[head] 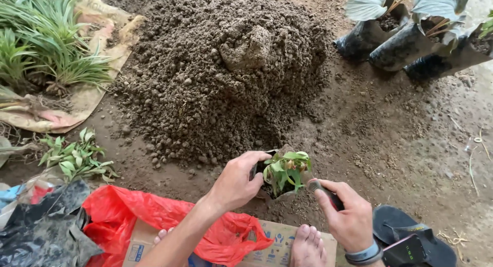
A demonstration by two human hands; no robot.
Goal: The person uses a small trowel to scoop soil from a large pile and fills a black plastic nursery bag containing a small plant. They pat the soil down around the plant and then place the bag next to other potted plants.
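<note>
Looking down from the head camera, a small black bag [264, 187] with a green seedling [286, 170] in it is seen held between two hands at the foot of a big soil heap [226, 72]. The left hand [237, 182] is closed around the bag's left side, the thumb and fingers curled over its rim. The right hand [349, 215] is pinched on a small dark object [324, 191] just right of the bag; what that object is cannot be told. A grey band [363, 254] is worn on the right wrist.

Just below the grip, a bare foot [308, 246] is rested on a flat cardboard box [275, 249], and a second foot's toes [162, 235] show further left. A red plastic bag [154, 218] is spread over the box, left of and below the left hand. A black sandal [411, 236] lies right of the right hand. Well above and right of the grip, three filled black bags [405, 46] with pale leaves are laid leaning on the ground. Far to the upper left, grassy plants [46, 46] lie on a sack [97, 92], and a loose bunch of leafy cuttings [77, 156] is seen left of the left hand. Dark crumpled plastic [46, 231] sits at the lower left corner.
</note>
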